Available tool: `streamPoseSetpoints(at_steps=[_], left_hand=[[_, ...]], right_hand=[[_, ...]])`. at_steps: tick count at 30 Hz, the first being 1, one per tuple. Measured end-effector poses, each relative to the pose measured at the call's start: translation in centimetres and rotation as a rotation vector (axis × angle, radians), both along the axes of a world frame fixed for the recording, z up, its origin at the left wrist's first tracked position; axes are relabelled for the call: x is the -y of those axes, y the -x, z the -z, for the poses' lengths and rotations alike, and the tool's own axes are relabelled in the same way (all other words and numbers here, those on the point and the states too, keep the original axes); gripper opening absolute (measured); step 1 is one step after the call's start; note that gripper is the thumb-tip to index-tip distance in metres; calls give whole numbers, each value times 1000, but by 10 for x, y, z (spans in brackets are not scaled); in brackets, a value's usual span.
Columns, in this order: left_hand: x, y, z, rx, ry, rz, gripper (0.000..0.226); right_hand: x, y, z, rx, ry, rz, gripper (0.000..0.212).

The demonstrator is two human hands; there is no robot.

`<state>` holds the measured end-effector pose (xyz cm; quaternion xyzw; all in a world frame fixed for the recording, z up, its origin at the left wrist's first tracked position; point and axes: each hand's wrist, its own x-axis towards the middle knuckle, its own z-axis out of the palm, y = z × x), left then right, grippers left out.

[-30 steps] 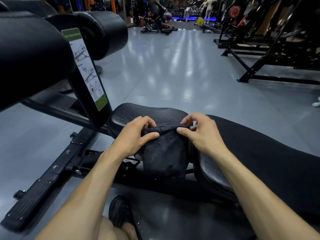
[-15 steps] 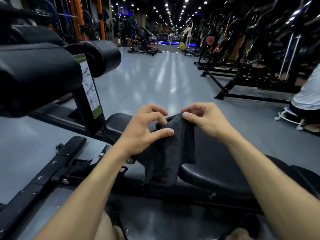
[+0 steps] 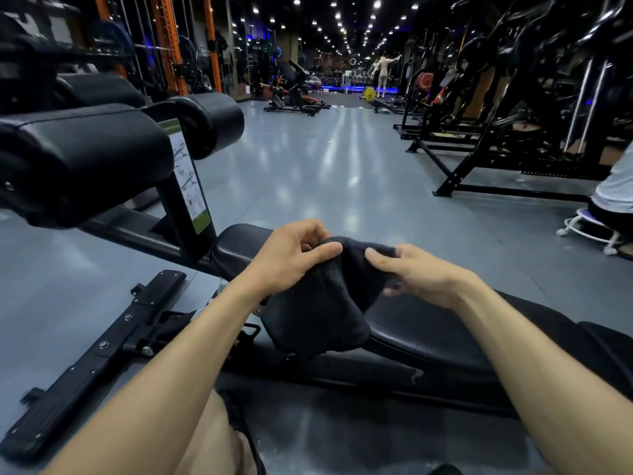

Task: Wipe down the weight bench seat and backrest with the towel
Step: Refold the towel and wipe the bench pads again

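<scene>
1. The padded rollers (image 3: 85, 159) and upright post (image 3: 186, 200) block the bench's (image 3: 428, 334) left end.
2. Open grey floor (image 3: 325, 173) lies beyond its far edge.
3. Machine frames (image 3: 496, 159) and a seated person (image 3: 613, 197) crowd the far right.

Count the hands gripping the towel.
2. The left hand pinches the towel at its upper left; the right hand grips its upper right, above the bench seat.

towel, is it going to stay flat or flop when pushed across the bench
Likely floppy: the towel sags below the left hand and right hand. Probably light, since fingertip pinches hold it. Its nap should grip the bench seat rather than slide.
</scene>
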<state>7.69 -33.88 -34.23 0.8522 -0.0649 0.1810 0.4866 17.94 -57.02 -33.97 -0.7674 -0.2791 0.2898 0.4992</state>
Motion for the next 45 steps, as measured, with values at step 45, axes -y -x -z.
streamPoseSetpoints(at_steps=[45], left_hand=[[37, 31, 42, -395, 419, -343, 33]], right_hand=[[39, 62, 59, 17, -459, 528, 33]])
